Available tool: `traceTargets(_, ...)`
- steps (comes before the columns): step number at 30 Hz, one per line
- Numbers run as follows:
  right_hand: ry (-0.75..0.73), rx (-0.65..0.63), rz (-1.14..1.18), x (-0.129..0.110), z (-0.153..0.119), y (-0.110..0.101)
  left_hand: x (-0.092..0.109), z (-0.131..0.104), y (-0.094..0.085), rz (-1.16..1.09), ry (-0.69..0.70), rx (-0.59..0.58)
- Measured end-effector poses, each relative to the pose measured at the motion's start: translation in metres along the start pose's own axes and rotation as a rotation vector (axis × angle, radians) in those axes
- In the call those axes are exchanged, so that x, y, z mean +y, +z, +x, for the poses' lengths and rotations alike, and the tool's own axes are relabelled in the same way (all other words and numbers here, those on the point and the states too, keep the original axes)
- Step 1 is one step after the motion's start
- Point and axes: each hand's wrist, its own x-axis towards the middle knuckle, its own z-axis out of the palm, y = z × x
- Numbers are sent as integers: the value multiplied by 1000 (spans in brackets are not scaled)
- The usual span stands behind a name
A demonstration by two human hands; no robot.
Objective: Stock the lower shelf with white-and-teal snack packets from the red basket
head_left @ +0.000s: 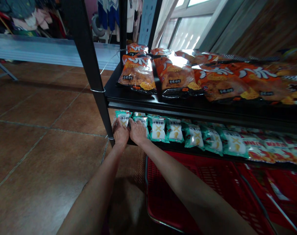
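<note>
At the left end of the lower shelf stands a small green-and-white snack bag point(125, 117), printed with dark characters. My left hand point(121, 133) is on its lower front and left side, fingers bent against it. Close beside it, my right hand point(138, 132) has its fingers curled at the bag's right edge, and it covers part of the second green-and-white snack bag point(143, 120). The fingertips of both hands are partly hidden. More bags of this kind point(158, 129) run in a row to the right.
Large orange snack bags point(138, 73) fill the upper shelf point(148, 102) just above my hands. A black upright post point(89, 62) rises at the left corner. Red baskets point(173, 189) sit below the shelf, under my right forearm. Brown floor tiles point(40, 137) extend leftward.
</note>
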Motion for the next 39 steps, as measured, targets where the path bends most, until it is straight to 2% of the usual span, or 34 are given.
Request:
traceTargets(5,0,2,13,4,-3,0,2,3,1,-12,-12,42)
traceTargets(10,21,35,23,5,1,-2,1,5,3,-9,-39,25)
traceTargets(14,75,-10,11,1,3,-4,-2,6,3,-38,-15,13)
traceTargets(31,54,-17,13,2,3,-4,-9,8,9,-61,25,67)
traceTargets(39,-5,94,78,18,-7,-10,-8,6,8,-19,39,76)
